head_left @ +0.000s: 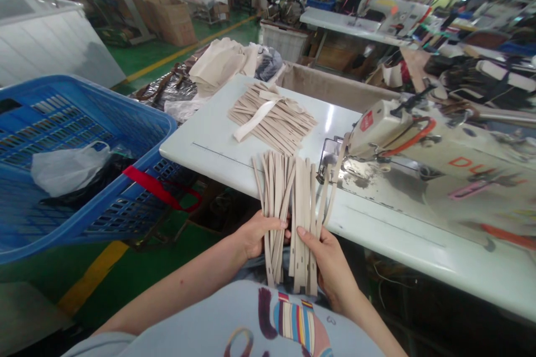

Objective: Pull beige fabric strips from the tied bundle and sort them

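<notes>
My left hand point(262, 232) is closed round a bundle of narrow beige fabric strips point(275, 189), its thumb lying across them. A second bundle of the same strips point(302, 195) is gripped in my right hand point(324, 254), thumb in front. Both bundles hang over the table's front edge, side by side, with small dark slots near the lower ends of the right one. Beyond them, a loose pile of beige strips point(288, 122) lies on the white sewing table point(201, 148), a paler band point(256, 121) across it. A strip or two stands by the sewing machine point(389, 128), right of my hands.
At left stands a blue plastic basket point(163, 128) with a white plastic bag point(69, 167) inside and a red strap point(153, 185) on its rim. Beige fabric pieces point(221, 61) are heaped behind the table. Another sewing machine point(393, 14) and people are further back.
</notes>
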`<state>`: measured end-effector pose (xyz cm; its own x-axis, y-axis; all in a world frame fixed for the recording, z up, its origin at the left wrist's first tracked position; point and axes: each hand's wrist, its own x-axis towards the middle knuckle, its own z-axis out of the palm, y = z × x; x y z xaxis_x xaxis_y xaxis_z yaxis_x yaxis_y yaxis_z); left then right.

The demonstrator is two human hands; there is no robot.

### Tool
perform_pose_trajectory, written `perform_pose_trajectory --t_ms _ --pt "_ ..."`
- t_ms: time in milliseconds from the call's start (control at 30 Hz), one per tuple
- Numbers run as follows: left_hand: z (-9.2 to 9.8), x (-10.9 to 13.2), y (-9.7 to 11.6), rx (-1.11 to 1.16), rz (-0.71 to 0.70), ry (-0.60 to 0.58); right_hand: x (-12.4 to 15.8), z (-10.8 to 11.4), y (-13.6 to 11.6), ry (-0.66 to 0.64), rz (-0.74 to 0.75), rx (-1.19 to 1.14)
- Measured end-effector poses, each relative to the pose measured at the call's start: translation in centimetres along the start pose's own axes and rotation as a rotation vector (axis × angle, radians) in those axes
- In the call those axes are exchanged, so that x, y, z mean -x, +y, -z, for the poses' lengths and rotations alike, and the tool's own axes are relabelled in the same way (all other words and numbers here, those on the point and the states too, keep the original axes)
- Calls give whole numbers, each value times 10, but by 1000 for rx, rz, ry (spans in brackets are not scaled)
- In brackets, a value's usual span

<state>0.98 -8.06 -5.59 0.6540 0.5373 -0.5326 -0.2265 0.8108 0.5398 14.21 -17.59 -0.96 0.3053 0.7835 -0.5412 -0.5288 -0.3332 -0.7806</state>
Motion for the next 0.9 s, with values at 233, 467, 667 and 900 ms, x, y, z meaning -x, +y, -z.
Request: perform_pose_trajectory --t_ms 233,467,667,900 --pt "-3 3 -1 -31 -43 -45 -2 -1 2 4 40 43" --pt "-6 4 0 -63 -66 -103 -6 -2 10 34 81 141" --pt "-4 2 3 12 -5 -47 -1 0 3 -37 77 104" --pt "-2 3 3 -40 -17 -101 1 0 3 -44 106 139"
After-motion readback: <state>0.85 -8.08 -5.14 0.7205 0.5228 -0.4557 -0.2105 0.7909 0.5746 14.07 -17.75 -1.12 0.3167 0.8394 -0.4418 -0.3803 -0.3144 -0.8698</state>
